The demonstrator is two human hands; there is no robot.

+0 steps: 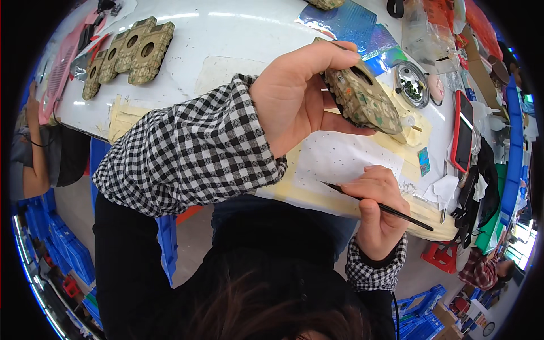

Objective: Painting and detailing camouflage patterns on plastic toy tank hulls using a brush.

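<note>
Left hand point(292, 88) — gripping camouflage model hull point(368, 102) | right hand point(382, 207) — slim black tool point(409, 217)

- A workshop for small handwork.
- White worktable point(226, 34) at twelve o'clock, bearing alike camouflage hulls point(151, 54) lined up between ten and eleven, as in a batch.
- Thin black tool point(413, 219) between three and four, beside dotted paper point(334, 161); at two, a clear round dish point(411, 68) of tiny green pieces point(412, 89).
- Blue plastic crates point(71, 249) on the floor side at eight.
- Other people among the benches: a bare arm point(37, 173) at nine, a plaid shirt point(477, 275) at four.
- Between four and five, squeezed small at the rim, what look like cardboard boxes point(445, 318).
</note>
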